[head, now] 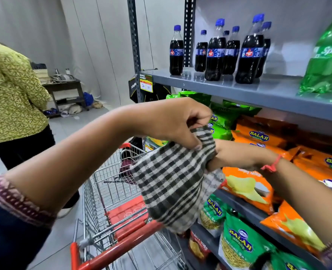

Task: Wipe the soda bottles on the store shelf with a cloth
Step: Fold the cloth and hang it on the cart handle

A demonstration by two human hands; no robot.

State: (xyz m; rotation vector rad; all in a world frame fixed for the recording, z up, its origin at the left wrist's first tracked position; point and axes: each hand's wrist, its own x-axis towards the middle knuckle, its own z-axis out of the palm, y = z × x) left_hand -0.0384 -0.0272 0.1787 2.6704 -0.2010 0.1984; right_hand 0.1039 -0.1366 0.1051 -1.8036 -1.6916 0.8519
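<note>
Several dark cola bottles (215, 53) with blue caps and blue labels stand upright on the grey upper shelf (239, 90). A large green soda bottle (328, 61) stands at the shelf's right end. Below that shelf, in mid-air, hangs a black-and-white checked cloth (173, 182). My left hand (173, 123) pinches its top edge from above. My right hand (237, 154) grips the cloth from the right, its fingers partly hidden in the folds. Both hands are well below the bottles and touch none of them.
A red-handled wire shopping cart (110, 221) stands under my arms. Orange and green snack bags (258, 137) fill the lower shelves on the right. A person in a yellow patterned top (11, 98) stands at the left. A small cluttered table (63, 86) is by the far wall.
</note>
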